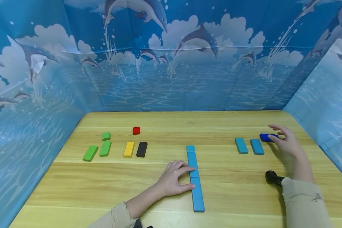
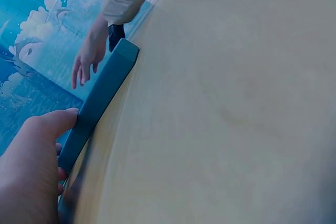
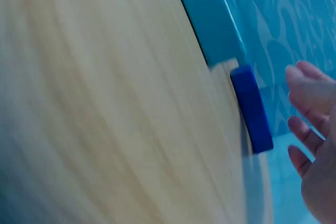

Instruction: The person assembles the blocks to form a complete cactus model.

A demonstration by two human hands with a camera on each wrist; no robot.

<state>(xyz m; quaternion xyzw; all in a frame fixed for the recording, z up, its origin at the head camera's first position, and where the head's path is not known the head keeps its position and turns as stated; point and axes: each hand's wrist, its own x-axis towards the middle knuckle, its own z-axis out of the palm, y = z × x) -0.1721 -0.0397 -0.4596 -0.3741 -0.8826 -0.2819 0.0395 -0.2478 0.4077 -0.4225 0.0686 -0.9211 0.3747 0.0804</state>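
A row of light blue blocks (image 1: 197, 194), two long and one short at the far end, lies end to end down the middle of the table. My left hand (image 1: 172, 180) reaches it from the left, its thumb and index fingertips touching the row's left edge. In the left wrist view the thumb (image 2: 63, 120) rests against the side of a light blue block (image 2: 100, 98). On the right, my right hand (image 1: 286, 142) hovers by a dark blue block (image 1: 266, 137), fingers spread and holding nothing. The right wrist view shows a gap between that hand (image 3: 317, 114) and the dark blue block (image 3: 253, 109).
Two light blue blocks (image 1: 241, 146) lie left of the dark blue one. Across the left side are green blocks (image 1: 90, 153), a yellow block (image 1: 129, 149), a black block (image 1: 142, 149) and a small red block (image 1: 136, 130). A dolphin-print curtain (image 1: 159, 82) rises behind the wooden table.
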